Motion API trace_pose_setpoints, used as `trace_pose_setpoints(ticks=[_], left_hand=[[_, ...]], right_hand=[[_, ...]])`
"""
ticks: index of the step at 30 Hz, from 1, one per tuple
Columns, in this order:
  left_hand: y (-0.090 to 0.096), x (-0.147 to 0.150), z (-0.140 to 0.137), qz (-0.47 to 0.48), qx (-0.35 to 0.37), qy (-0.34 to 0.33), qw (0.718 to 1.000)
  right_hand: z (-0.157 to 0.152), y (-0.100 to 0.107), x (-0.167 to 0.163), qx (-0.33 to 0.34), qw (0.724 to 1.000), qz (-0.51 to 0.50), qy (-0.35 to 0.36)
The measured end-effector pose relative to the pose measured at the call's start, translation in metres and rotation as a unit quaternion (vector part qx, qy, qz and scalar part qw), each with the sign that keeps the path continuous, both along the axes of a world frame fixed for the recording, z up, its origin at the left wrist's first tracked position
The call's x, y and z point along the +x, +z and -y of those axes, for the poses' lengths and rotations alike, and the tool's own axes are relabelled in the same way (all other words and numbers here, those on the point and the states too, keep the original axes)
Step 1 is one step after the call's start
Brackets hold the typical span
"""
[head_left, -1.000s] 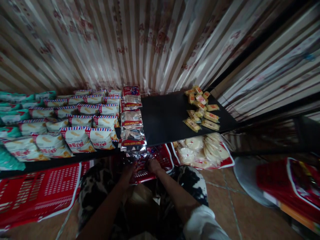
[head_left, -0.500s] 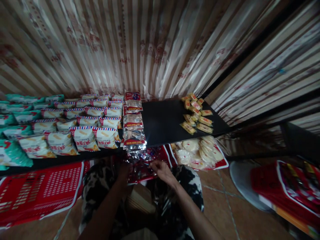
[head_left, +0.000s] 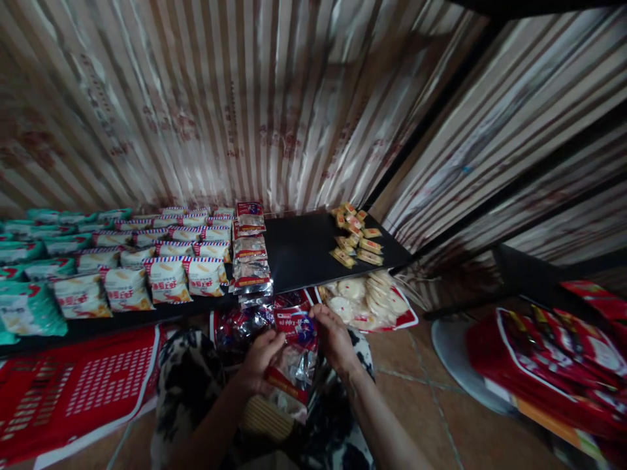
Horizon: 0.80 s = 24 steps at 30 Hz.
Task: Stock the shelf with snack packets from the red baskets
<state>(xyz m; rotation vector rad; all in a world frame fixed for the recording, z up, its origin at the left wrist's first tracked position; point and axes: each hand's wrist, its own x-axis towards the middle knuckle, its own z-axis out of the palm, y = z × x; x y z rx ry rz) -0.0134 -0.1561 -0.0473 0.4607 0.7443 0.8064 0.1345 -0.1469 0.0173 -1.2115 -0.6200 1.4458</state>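
A red-and-clear snack packet (head_left: 292, 367) hangs over my lap, held by both hands. My left hand (head_left: 262, 360) is closed on its left side, thumb on top. My right hand (head_left: 334, 334) pinches its upper right corner. Just behind it, a red basket (head_left: 212, 334) contains shiny packets (head_left: 235, 326) of similar colour, partly hidden by my hands. On the black shelf (head_left: 308, 251), a column of the same red-and-silver packets (head_left: 251, 251) lies overlapped, running from back to front.
White snack bags (head_left: 166, 281) and green bags (head_left: 32, 303) stand in rows at left. Small yellow packs (head_left: 355, 236) lie at the shelf's right. Below are a red basket (head_left: 110, 378), another holding pale round packs (head_left: 372, 297), and red packages (head_left: 563, 359) at far right.
Both hands have come up from the basket with a snack packet now between them. The camera view has shifted, so the shelf sits lower and further left.
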Motion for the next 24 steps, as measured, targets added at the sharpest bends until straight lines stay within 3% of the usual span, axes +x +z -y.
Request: trace_pose_setpoints(ticks=[6,10,15,24], left_hand=[[0.026,-0.008,0.009,-0.053,0.033,0.038,0.997],[0.029,-0.008,0.012,-0.096,0.047,0.081,0.991],[0.031,-0.002,0.012,-0.081,0.026,0.148,0.985],[0.053,-0.004,0.002,-0.146,0.022,0.177,0.973]], right_hand=[[0.006,0.002,-0.004,0.032,0.999,0.004,-0.031],[0.009,0.002,-0.008,0.032,0.998,0.017,-0.045],[0.017,-0.004,-0.015,0.041,0.998,0.013,-0.054],[0.036,-0.005,-0.022,0.024,0.998,0.019,0.046]])
